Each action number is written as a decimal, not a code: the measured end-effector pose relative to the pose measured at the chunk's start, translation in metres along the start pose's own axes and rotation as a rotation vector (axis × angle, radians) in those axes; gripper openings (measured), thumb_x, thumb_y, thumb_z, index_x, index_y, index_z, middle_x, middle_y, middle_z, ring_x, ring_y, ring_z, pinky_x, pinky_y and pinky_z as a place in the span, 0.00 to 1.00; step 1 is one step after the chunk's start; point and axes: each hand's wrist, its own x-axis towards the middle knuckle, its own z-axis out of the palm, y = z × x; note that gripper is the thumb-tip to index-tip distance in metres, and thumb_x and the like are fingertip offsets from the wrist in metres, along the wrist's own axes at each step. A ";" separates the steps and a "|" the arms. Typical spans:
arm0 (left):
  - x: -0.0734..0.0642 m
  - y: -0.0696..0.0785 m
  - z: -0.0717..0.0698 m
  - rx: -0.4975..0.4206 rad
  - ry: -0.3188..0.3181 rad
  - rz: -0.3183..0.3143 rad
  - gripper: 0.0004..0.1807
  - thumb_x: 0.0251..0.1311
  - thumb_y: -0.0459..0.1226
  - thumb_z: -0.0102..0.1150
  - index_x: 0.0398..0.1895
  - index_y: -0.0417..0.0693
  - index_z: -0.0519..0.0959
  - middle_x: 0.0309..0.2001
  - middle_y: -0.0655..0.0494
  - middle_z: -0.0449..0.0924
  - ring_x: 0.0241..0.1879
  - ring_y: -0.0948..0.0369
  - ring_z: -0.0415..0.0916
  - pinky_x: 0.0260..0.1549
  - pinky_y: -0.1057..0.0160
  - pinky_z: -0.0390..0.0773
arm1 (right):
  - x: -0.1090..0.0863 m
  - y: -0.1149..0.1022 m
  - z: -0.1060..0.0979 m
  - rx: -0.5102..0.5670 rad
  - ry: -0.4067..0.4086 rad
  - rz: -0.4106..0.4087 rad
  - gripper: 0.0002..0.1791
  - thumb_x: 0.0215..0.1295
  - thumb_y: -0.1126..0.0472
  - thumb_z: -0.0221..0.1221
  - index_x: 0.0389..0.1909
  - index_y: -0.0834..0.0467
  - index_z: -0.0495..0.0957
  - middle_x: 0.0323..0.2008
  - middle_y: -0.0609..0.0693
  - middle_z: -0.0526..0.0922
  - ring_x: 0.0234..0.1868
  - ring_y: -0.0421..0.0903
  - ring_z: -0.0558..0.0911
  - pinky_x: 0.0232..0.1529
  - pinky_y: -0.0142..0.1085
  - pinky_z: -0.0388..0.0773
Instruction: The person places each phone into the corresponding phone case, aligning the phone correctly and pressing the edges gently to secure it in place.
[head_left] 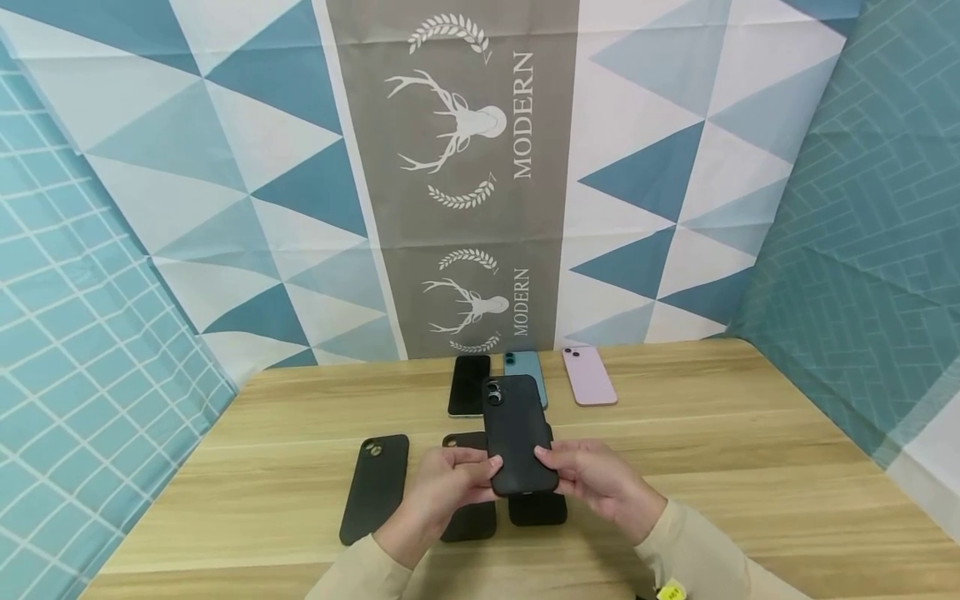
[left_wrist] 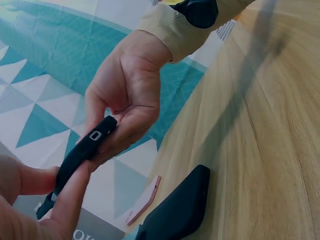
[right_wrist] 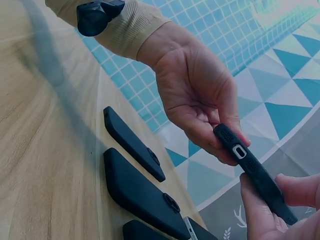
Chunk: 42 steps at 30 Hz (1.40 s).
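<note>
Both hands hold a black phone case over the table, its back turned up and camera cutout at the far left corner. My left hand pinches the near left corner, thumb on top and fingers underneath. On the near right corner, my right hand has the same kind of pinch. Seen edge-on in the right wrist view, the case shows a light-rimmed port opening in its bottom edge. I cannot tell whether a phone sits in it. Below the hands lie two more black cases, one in the middle and one to its right, partly hidden.
Another black case lies to the left on the wooden table. Along the back are a phone with a dark screen, a blue phone partly covered by the held case, and a pink phone. Patterned cloth hangs behind.
</note>
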 end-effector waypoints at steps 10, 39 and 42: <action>0.008 0.004 -0.007 -0.032 0.002 -0.018 0.28 0.62 0.37 0.60 0.58 0.22 0.69 0.47 0.39 0.82 0.38 0.63 0.83 0.43 0.63 0.84 | -0.002 -0.001 0.004 0.032 -0.018 0.015 0.29 0.68 0.61 0.57 0.61 0.77 0.65 0.39 0.45 0.86 0.40 0.34 0.84 0.44 0.27 0.82; 0.004 0.001 -0.004 -0.178 -0.029 -0.055 0.23 0.59 0.34 0.61 0.54 0.26 0.73 0.34 0.56 0.85 0.32 0.66 0.84 0.38 0.67 0.85 | 0.008 -0.011 -0.001 0.122 0.009 0.112 0.18 0.71 0.57 0.54 0.54 0.65 0.72 0.38 0.45 0.84 0.41 0.36 0.83 0.46 0.27 0.82; 0.006 0.000 -0.007 -0.170 -0.104 -0.067 0.21 0.60 0.34 0.60 0.52 0.27 0.73 0.36 0.55 0.86 0.35 0.65 0.84 0.40 0.66 0.85 | 0.007 -0.011 -0.002 0.081 0.031 0.098 0.22 0.70 0.57 0.54 0.58 0.68 0.70 0.37 0.44 0.85 0.40 0.35 0.83 0.45 0.27 0.82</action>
